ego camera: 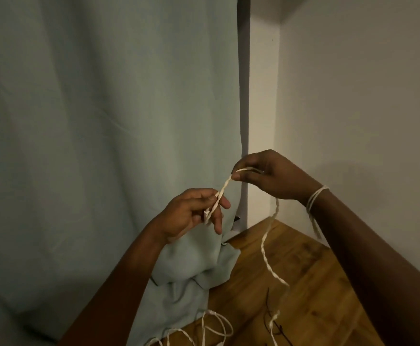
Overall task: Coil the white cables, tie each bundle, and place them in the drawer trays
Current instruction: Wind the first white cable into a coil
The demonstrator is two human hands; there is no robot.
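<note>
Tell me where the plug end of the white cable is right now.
In the head view, the plug end sits in the left hand, in front of the curtain; the white cable runs up-right to the right hand.

Dim warm light, soft focus, grainy

no readable text, no labels, no brands, no numbers

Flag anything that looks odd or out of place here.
White cord is wrapped around the right wrist, with a tail dangling. Loose white cables sprawl uncoiled across the wooden surface, partly over the bunched curtain.
</note>
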